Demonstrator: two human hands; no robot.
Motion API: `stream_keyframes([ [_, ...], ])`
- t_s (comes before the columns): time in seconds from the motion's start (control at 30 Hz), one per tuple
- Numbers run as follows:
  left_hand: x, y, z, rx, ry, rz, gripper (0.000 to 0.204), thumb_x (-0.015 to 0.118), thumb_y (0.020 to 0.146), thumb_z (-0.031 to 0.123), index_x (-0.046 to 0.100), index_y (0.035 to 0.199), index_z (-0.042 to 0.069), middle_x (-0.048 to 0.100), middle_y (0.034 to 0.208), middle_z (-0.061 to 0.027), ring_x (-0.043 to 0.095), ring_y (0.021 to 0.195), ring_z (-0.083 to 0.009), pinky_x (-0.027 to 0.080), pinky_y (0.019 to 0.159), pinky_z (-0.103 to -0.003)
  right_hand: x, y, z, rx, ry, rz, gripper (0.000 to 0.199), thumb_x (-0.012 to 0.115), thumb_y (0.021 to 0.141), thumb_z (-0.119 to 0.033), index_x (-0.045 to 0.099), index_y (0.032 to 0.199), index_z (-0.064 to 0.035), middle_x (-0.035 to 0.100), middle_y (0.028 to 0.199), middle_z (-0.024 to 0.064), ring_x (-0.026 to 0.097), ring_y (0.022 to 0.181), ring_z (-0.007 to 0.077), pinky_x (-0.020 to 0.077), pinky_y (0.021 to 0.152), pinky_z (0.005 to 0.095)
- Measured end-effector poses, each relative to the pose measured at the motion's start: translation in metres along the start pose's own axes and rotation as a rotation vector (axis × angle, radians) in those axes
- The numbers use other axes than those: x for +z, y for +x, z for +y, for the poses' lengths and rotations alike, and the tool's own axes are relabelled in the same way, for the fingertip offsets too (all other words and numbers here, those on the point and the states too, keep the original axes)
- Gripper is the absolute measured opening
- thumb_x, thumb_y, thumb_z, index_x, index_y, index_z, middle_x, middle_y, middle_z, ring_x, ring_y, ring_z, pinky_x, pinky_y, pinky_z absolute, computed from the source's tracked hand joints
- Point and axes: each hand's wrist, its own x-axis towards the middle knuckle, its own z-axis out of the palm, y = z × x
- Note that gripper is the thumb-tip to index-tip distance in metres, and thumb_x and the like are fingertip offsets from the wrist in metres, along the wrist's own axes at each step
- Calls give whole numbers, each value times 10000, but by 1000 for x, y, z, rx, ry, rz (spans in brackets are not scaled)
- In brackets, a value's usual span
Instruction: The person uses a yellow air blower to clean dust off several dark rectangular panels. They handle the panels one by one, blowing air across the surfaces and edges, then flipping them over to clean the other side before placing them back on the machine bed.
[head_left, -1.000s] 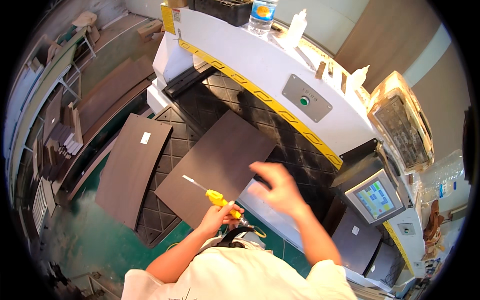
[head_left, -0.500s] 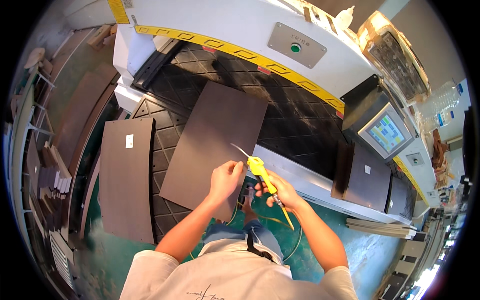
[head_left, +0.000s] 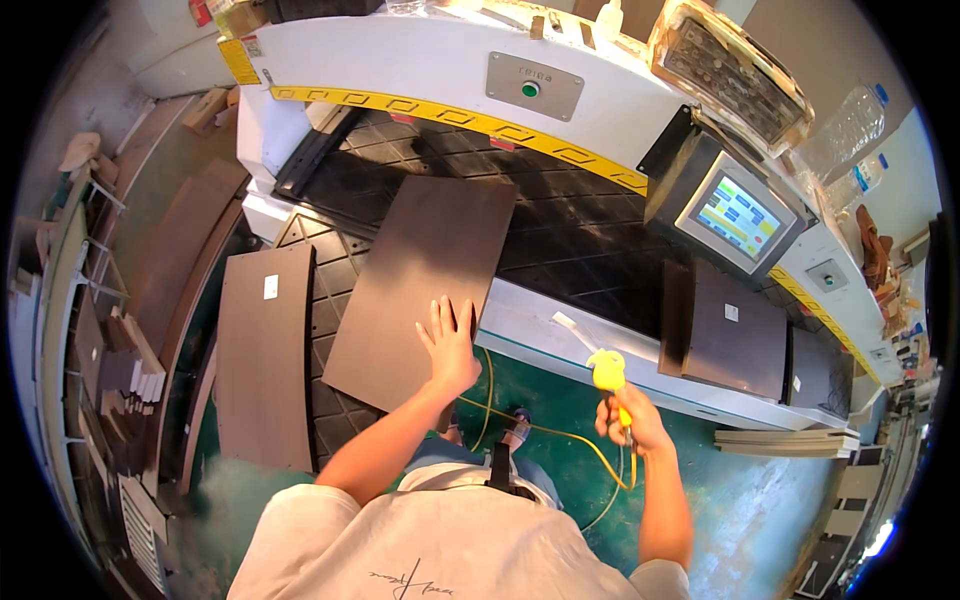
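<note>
A dark brown panel (head_left: 420, 260) lies at a slant on the black gridded bed of a machine. My left hand (head_left: 447, 350) rests flat on its near right part, fingers spread. In my right hand (head_left: 636, 418) is a yellow air blow gun (head_left: 608, 372), gripped by its handle. Its thin nozzle points up and left, over the white front edge of the machine (head_left: 540, 320). From the gun a yellow air hose (head_left: 585, 440) hangs down and loops toward the floor near my feet.
Left of the panel stands another brown panel (head_left: 265, 360) with a white label. More labelled panels (head_left: 735, 325) lie at the right, below a touch screen (head_left: 740, 215). A white beam with a yellow strip (head_left: 450, 117) spans the far side. Stacked boards (head_left: 785, 442) sit low at the right.
My left hand has opened and come down flat on the panel. My right hand has moved right with the blow gun, away from the left hand and the panel.
</note>
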Motion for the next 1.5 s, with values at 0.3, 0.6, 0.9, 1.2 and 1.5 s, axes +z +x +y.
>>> stream_keyframes([
  [0.3,-276,-5,-70,-189,-24,-42,459,743,860,158,678,1286,-1,762,1049,-237,747,1016,-375,561,921,-450,34,-8,53,-58,202,-213,334,572,1105,-353,534,1247,-53,714,959,143,709,749,205,467,540,265],
  [0.6,-314,-14,-129,-140,-293,59,389,745,970,254,719,1212,-50,751,972,-88,674,910,-144,541,811,-332,90,58,133,-453,-826,39,327,744,877,-79,750,1202,-47,765,957,67,711,860,154,580,810,349],
  [0.9,-261,-14,-137,-216,-761,-317,550,861,893,300,691,1256,-76,746,1096,-90,689,984,-160,553,892,-319,134,118,158,-11,279,-378,798,802,983,-152,351,1640,-130,647,1358,123,657,1065,171,566,773,310],
  [1.2,-150,61,-98,-113,-778,-655,628,943,784,408,735,1169,-43,766,1030,-73,712,879,-149,575,804,-319,103,38,125,-105,184,-106,324,853,934,-194,636,1152,-93,661,896,-20,582,624,62,467,531,241],
  [1.5,-23,135,-2,-198,-917,-492,161,742,1023,210,752,1109,74,728,919,-8,668,772,-100,540,712,-255,37,-10,168,-328,649,236,222,748,908,11,649,1084,-81,739,931,53,658,651,156,510,550,291],
])
